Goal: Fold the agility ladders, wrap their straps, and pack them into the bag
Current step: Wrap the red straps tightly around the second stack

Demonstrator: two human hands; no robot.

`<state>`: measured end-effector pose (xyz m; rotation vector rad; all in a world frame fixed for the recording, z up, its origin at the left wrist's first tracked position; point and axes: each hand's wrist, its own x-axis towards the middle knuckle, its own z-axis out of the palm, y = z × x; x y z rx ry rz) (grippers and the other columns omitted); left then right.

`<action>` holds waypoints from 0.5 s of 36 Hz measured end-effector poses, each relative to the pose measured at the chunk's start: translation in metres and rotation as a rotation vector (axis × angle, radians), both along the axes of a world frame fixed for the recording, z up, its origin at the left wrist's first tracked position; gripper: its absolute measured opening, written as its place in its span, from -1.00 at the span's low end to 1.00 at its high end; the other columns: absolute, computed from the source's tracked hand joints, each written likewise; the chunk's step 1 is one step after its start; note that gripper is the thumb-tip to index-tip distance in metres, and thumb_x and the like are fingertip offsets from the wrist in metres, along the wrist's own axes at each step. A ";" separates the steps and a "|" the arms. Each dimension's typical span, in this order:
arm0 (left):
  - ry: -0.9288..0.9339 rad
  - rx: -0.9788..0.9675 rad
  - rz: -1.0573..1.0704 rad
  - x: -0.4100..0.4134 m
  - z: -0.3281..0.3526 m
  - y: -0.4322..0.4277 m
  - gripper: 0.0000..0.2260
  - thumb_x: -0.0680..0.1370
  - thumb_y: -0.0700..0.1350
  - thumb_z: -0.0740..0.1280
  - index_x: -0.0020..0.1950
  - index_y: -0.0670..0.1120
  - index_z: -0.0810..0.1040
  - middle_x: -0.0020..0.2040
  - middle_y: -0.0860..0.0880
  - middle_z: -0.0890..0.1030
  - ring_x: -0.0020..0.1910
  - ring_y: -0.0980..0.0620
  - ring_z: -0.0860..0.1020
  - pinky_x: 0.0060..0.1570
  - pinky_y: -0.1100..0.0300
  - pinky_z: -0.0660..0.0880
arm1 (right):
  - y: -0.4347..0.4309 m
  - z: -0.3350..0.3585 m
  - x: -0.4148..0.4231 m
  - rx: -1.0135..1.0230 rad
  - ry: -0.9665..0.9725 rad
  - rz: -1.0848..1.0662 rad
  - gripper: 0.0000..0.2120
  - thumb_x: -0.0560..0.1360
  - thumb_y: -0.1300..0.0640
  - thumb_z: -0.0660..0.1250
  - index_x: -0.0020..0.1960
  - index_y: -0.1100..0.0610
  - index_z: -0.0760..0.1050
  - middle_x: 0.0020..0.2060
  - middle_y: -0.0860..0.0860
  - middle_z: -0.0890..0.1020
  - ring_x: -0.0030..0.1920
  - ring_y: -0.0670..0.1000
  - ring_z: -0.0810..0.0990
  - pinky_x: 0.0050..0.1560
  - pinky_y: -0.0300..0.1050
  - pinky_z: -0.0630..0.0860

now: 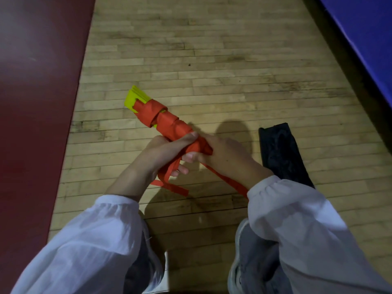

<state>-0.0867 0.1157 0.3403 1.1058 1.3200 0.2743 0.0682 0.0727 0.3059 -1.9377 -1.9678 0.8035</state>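
A folded agility ladder [137, 98], a stack of yellow rungs, lies slanted over the wooden floor with its orange strap [167, 119] wound round most of its length. My left hand [161, 153] grips the near end of the bundle from the left, fingers curled round it. From the right, my right hand [224, 158] holds the same end and the strap, fingers curled. Loose orange strap ends [176, 187] hang below my hands, and one runs under my right wrist. A flat black bag [282, 153] lies on the floor just right of my right hand.
A dark red mat [38, 102] covers the floor on the left. A blue mat [364, 39] edges the top right corner. My knees and grey shoes [250, 262] are at the bottom of the view.
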 end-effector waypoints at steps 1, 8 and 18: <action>0.004 0.008 0.008 0.001 0.000 -0.001 -0.61 0.50 0.17 0.36 0.00 -0.17 0.60 -0.29 -0.12 0.67 -0.49 0.01 0.59 -0.54 0.26 0.45 | 0.000 0.000 0.000 0.011 -0.011 0.005 -0.50 0.50 -0.26 0.26 0.35 -0.06 0.41 -0.07 -0.10 0.54 -0.14 -0.07 0.50 -0.18 -0.12 0.37; 0.011 0.029 0.115 0.006 0.006 -0.002 -0.69 0.51 0.07 0.37 -0.09 -0.20 0.58 -0.56 0.00 0.53 -0.67 0.08 0.43 -0.66 0.36 0.30 | 0.001 -0.003 -0.001 0.014 -0.017 -0.011 -0.44 0.46 -0.36 0.22 0.33 -0.07 0.39 -0.09 -0.06 0.61 -0.12 -0.05 0.56 -0.16 -0.13 0.46; -0.128 0.050 0.041 -0.006 0.016 0.006 -0.73 0.52 0.03 0.33 -0.04 -0.18 0.59 -0.20 -0.20 0.70 -0.55 0.04 0.44 -0.58 0.31 0.36 | 0.005 0.026 0.014 -0.329 0.504 -0.129 -0.30 0.36 -0.46 -0.01 0.11 0.00 0.60 -0.22 -0.07 0.62 -0.27 -0.11 0.64 -0.21 -0.17 0.53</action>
